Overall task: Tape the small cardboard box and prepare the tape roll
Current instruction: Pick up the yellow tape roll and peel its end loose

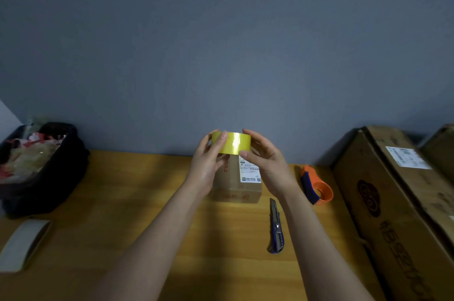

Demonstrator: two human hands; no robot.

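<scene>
A yellow tape roll [232, 142] is held up in front of me, above the small cardboard box [235, 185]. My left hand [208, 160] grips the roll's left side, thumb pressed on its outer face. My right hand [265, 158] grips the right side, thumb at the roll's lower edge. The box stands on the wooden table [137, 190] just beyond my wrists; it carries a white shipping label on top and its left part is hidden by my left hand.
An orange and blue tape dispenser [317, 186] lies right of the box. A blue utility knife [276, 227] lies near my right forearm. Large cardboard boxes [398, 202] fill the right side. A black bin of scraps [39, 168] and a pale tape roll [22, 244] sit at left.
</scene>
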